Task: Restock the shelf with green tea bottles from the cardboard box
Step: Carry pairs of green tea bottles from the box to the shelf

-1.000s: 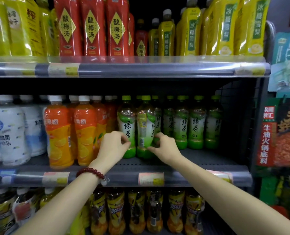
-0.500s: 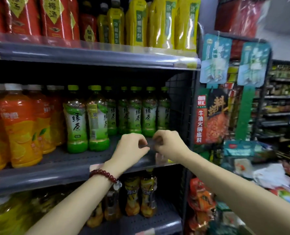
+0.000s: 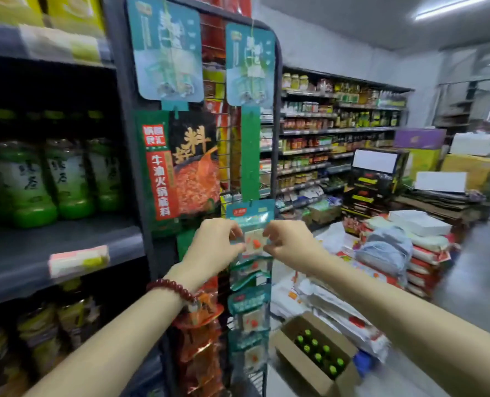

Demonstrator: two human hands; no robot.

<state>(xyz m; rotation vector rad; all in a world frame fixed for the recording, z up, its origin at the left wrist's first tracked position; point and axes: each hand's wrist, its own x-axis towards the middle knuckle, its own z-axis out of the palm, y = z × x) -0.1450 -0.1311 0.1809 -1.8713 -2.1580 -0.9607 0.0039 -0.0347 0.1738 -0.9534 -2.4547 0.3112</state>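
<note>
Since a second ago the view has swung right, away from the drinks shelf and toward the aisle. Both hands, which were at the front two green tea bottles on the shelf, have come off them and now hang in mid-air in front of the end rack of hanging snack packets (image 3: 251, 242). The left hand (image 3: 213, 247) and the right hand (image 3: 291, 245) sit close together, fingers curled in loosely, nearly fingertip to fingertip; nothing is clamped between them as far as I can tell, though the motion blur and the packets behind make it hard to rule out a light touch on the packet between them.

The green tea bottles on the shelf (image 3: 31, 184) now stand well to the left of the fingers, upright in their row, with bare shelf (image 3: 66, 242) in front of them. The cardboard box (image 3: 317, 359) sits on the floor well below and slightly right of the fingers, flaps open, with green caps of more bottles (image 3: 318, 355) showing inside.

My judgement: the placing and straightening of the last pair is done, and the person is turning back to the box for the next bottles. The reach must go down past the rack without snagging the hanging packets.
</note>
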